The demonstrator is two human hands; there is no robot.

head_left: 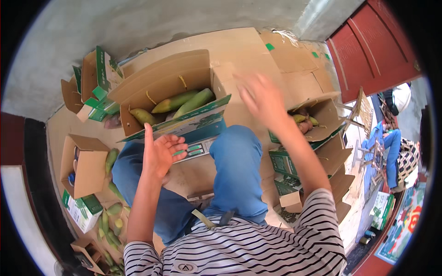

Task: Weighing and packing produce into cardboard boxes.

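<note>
An open cardboard carton [156, 73] stands in front of my knees, its green printed front flap [202, 117] tilted toward me. Inside lie long green-yellow vegetables [193, 102], whose exact kind I cannot tell. Yellow cord loops [183, 83] hang on the back wall. My left hand [163, 149] is open before the flap, palm up with the thumb raised, holding nothing; whether it touches the flap is unclear. Above and right of the carton is my right hand [260, 99], blurred by motion, with thumb and fingers apart and nothing visible between them.
To the right, another open carton [322, 126] holds reddish and yellow produce, with stacked cartons [285, 163] below. On the left are small cartons [90, 168] and loose green vegetables [110, 225]. Flat cardboard [239, 50] covers the floor. A person in blue [389, 152] is at far right.
</note>
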